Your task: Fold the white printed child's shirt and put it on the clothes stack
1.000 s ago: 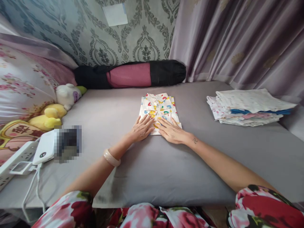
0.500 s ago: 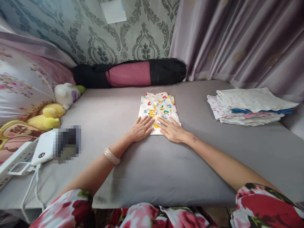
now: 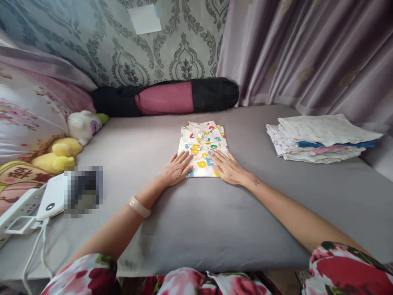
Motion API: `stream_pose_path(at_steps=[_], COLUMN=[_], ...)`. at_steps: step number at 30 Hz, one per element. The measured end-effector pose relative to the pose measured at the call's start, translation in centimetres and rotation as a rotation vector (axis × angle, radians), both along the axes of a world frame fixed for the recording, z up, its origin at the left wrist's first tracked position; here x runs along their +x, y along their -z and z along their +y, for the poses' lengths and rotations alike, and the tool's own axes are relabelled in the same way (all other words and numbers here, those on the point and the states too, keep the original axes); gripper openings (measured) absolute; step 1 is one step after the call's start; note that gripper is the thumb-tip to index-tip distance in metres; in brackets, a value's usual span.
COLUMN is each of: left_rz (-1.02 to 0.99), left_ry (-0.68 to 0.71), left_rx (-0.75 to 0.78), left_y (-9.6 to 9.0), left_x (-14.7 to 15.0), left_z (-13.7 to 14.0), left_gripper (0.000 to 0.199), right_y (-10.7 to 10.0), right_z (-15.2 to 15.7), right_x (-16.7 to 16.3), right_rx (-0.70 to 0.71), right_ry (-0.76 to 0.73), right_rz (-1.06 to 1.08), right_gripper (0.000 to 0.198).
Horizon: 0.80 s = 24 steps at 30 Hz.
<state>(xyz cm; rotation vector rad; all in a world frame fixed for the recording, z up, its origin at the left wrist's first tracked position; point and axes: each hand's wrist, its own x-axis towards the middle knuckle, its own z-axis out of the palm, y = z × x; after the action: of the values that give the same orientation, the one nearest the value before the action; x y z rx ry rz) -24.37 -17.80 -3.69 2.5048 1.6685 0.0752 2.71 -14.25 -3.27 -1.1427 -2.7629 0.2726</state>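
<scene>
— Where's the folded shirt [image 3: 202,147]?

— Mid-bed [image 3: 215,229], colourful print up. The left hand [image 3: 177,169] lies flat at its 7 o'clock corner, the right hand [image 3: 229,168] flat at 5 o'clock; each grip is wide, fingers spread, clasping nothing.

— Around it?

— Stack of folded clothes [image 3: 319,137] at 3 o'clock, well apart; rolled bag [image 3: 167,97] at 12; plush toys [image 3: 72,137] at 9. Nothing blocks the hands.

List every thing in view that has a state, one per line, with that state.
Small white shirt with coloured letter print: folded into a rectangle, flat on the grey bed sheet.
Left hand: open, palm down on the shirt's near left corner.
Right hand: open, flat on its near right corner.
Stack of pale clothes: folded, piled.
Black and pink roll bag: lying closed along the wall.
</scene>
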Motion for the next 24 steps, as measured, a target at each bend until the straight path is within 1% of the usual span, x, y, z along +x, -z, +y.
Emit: stream_pose_path(at_steps=[4, 8, 12, 15, 19, 24], left_rz=[0.005, 0.011, 0.020, 0.021, -0.004, -0.022], left_ry=[-0.015, -0.007, 0.028, 0.083, 0.100, 0.101], left_rx=[-0.021, -0.003, 0.053, 0.036, -0.013, -0.010], left_y=[-0.1, -0.3, -0.9, -1.2, -0.9, -0.5], left_x=[0.0, 0.2, 1.6, 2.9, 3.5, 3.2], left_z=[0.0, 0.0, -0.2, -0.5, -0.5, -0.3], left_gripper=[0.065, 0.063, 0.062, 0.065, 0.067, 0.066], right_y=[0.2, -0.2, -0.7, -0.7, -0.1, 0.2], right_z=[0.2, 0.3, -0.4, -1.2, -1.6, -1.4], right_x=[0.1, -0.1, -1.2, -2.3, -2.9, -2.8], right_rx=[-0.002, -0.008, 0.018, 0.022, 0.023, 0.022], right_ry=[-0.001, -0.005, -0.013, -0.050, -0.062, -0.060], right_rz=[-0.004, -0.031, -0.011, -0.003, 0.002, 0.009], right_gripper=[0.057, 0.056, 0.059, 0.060, 0.059, 0.059])
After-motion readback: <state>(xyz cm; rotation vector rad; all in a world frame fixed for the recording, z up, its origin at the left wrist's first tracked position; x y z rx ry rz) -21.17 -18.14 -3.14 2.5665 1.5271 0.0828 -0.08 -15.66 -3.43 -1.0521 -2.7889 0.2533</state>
